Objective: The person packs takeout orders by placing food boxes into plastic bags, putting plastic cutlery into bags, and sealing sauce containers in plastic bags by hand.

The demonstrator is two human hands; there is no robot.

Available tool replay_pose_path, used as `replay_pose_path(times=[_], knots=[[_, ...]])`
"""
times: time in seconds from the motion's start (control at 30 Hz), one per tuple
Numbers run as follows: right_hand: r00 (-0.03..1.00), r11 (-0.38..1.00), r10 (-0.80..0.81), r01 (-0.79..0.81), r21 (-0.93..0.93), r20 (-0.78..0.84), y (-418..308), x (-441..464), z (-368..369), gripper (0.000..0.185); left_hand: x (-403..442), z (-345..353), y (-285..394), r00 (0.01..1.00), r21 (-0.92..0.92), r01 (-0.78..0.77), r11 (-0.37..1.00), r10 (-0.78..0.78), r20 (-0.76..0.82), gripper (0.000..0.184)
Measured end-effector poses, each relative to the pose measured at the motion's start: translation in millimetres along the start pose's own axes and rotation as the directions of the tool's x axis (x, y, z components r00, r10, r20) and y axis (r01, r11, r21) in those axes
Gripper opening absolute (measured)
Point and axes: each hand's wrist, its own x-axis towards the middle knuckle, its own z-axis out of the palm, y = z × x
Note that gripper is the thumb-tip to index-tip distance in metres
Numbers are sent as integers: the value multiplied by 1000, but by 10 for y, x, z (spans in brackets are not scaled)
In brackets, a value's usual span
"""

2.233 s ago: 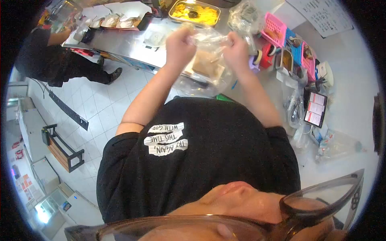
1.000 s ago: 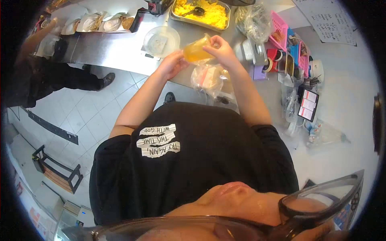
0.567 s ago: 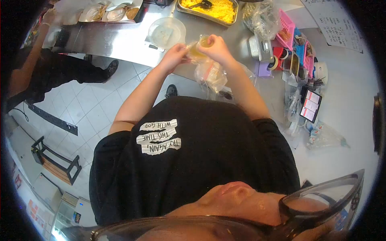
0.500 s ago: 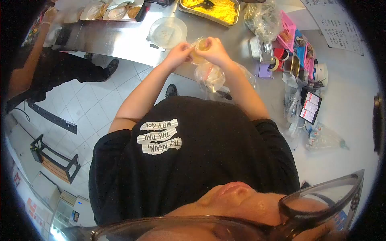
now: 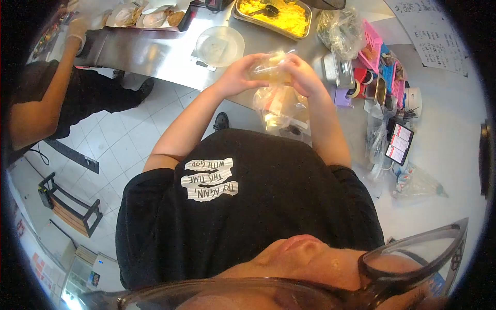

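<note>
Between my two hands is a clear plastic bag [image 5: 273, 71] with something pale yellow in it; what exactly is inside cannot be made out. My left hand [image 5: 238, 76] curves around its left side, the thumb below. My right hand [image 5: 306, 77] grips the right side, fingers at the upper edge. Just below them, at the counter's near edge, lies a larger clear plastic bag [image 5: 276, 106] with blurred contents. Beyond my left hand, a round translucent lid or dish [image 5: 219, 46] rests on a flat kitchen scale [image 5: 202, 63].
A metal tray of yellow shredded food [image 5: 289, 23] with a black spoon stands at the back of the steel counter [image 5: 155, 47]. To the right are a lidded metal container [image 5: 338, 71], pink basket [image 5: 371, 44] and tape rolls [image 5: 355, 89]. A co-worker's arm [image 5: 44, 108] reaches toward food boxes [image 5: 157, 18].
My hands have moved apart, and the plastic between them now spreads wider. My left hand has opened out from a pinch to a broad hold. The co-worker's arm has shifted right.
</note>
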Motion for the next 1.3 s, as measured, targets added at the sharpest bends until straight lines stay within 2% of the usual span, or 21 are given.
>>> replay_pose_path(times=[0.07, 0.13, 0.17, 0.23, 0.27, 0.33, 0.37, 0.43, 0.47, 0.53, 0.63, 0.73, 0.83, 0.87, 0.93, 0.97, 1.03, 1.07, 1.13, 1.23, 1.3], knots=[[998, 928, -26, 5, -372, -52, 89, 107, 69, 35, 30, 26, -49, 998, 89, 46, 995, -49, 35, 71], [994, 738, -73, -5, -675, -86, 155, 221, 222, 40, 37, -42, -262, 994, 201, 78, 977, -91, 61, 75], [982, 668, -139, -3, -744, -128, 255, 282, 297, 42, 35, -76, -314, 992, 259, 88, 962, -110, 70, 77], [944, 508, -272, -23, -861, -186, 476, 365, 411, 45, -108, -37, -332, 970, 406, 231, 884, -240, -28, 77], [948, 503, -294, 44, -863, -123, 490, 370, 387, 44, -176, -13, -313, 950, 469, 304, 829, -299, -88, 77], [943, 492, -332, 175, -853, 2, 484, 353, 317, 42, -223, 31, -260, 896, 340, 444, 829, -413, -164, 75], [972, 623, -234, 134, -771, -20, 401, 316, 269, 40, -229, 58, -237, 861, 270, 509, 818, -472, -191, 74], [999, 827, -31, 13, -563, -22, 209, 238, 123, 37, -225, 126, -208, 848, 302, 519, 800, -438, -297, 67], [978, 737, -199, 103, -668, -69, 234, 210, 69, 36, -226, 151, -198, 840, 318, 523, 791, -415, -349, 63], [845, 477, -528, 212, -853, -85, 327, 193, -31, 34, -262, 161, -331, 840, 309, 506, 805, -379, -389, 59], [933, 403, -333, 8, -915, -138, 571, 244, -40, 30, -294, 91, -339, 811, 362, 568, 739, -428, -398, 51], [904, 578, -346, -6, -816, -251, 375, 126, 69, 27, -255, -36, -186, 777, 354, 627, 694, -527, -344, 41], [879, 557, -434, 88, -826, -199, 238, -43, 179, 25, -195, -52, -26, 787, 253, 605, 755, -518, -336, 35], [885, 625, -420, 121, -771, -201, 273, -34, 168, 25, -168, -43, 9, 797, 211, 580, 787, -495, -347, 34], [897, 744, -394, 184, -643, -199, 407, 25, 123, 25, -117, -39, 49, 830, -61, 505, 861, -504, -241, 30], [909, 843, -337, 175, -508, -246, 449, 70, 101, 26, -99, -43, 85, 847, -200, 461, 864, -496, -190, 29], [931, 969, -202, 146, -199, -305, 503, 149, 77, 29, -92, -107, 271, 888, -15, 419, 908, -413, -199, 26], [915, 876, -263, 93, -473, -308, 457, 100, 174, 29, -81, -148, 379, 907, 79, 392, 917, -371, -199, 25], [889, 484, -373, -57, -873, -265, 357, -14, 364, 32, -65, -232, 479, 932, 82, 337, 938, -320, -168, 24], [914, 334, -312, -152, -930, -262, 208, -74, 347, 31, -95, -317, 388, 939, -25, 305, 952, -305, -157, 22], [876, 478, -400, -52, -877, -270, -71, -255, 379, 27, -94, -332, 312, 939, -48, 280, 959, -284, -193, 22]])
